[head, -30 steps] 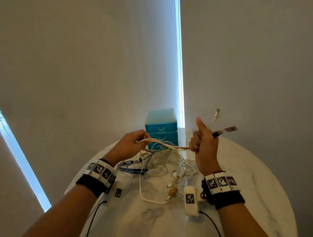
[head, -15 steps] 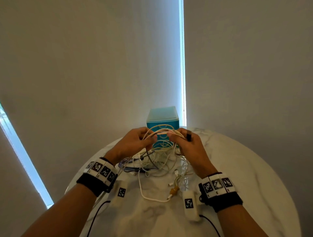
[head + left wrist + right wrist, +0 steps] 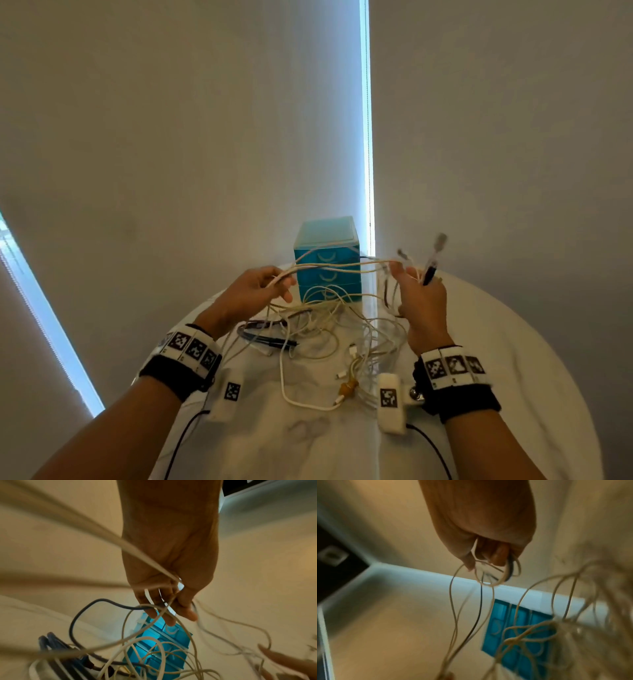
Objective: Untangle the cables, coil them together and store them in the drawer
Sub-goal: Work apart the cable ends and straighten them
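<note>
both hands, left hand [image 3: 255, 291] and right hand [image 3: 419, 294], grasp cables [image 3: 335, 265] above table [image 3: 513, 342], near drawer unit [image 3: 327, 253].

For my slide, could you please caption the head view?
Both hands, left hand and right hand, stretch tangled cables before a blue drawer unit.

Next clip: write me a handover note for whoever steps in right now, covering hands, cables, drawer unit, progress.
Left hand: pinches the cream cables strung across to the right hand.
Right hand: grips the same cables' plug ends, connectors sticking up.
Rest of the cable tangle lies on the round marble table, in front of the blue drawer unit, whose drawers are shut.
Done: some strands lifted out.
Left: untangle, coil, open a drawer, store.
</note>
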A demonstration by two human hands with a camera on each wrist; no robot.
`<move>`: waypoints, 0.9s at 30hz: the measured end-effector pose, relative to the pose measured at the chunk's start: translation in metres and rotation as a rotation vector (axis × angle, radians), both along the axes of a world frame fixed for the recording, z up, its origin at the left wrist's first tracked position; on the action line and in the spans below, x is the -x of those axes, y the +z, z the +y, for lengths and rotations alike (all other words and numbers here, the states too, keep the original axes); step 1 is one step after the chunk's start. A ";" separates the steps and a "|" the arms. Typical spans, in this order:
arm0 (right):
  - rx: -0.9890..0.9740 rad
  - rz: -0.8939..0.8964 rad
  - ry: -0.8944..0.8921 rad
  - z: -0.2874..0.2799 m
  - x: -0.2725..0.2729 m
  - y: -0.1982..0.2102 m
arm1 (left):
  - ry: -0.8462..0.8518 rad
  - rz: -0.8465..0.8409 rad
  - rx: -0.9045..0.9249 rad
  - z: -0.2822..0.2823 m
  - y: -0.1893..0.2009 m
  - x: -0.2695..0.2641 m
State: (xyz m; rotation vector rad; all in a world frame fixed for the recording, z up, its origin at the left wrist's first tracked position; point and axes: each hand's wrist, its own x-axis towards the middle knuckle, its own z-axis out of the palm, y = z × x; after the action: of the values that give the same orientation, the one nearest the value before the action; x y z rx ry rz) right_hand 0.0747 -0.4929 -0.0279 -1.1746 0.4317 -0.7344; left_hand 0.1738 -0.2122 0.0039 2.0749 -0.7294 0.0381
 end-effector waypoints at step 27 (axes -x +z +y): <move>-0.387 -0.503 0.450 0.009 0.005 0.017 | 0.205 -0.346 -0.426 0.000 -0.009 0.013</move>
State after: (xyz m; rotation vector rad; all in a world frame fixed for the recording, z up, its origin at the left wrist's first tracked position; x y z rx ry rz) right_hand 0.0692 -0.4837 -0.0111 -0.6520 -0.1142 -0.4962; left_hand 0.1606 -0.2118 -0.0047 2.5841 -0.7765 0.3952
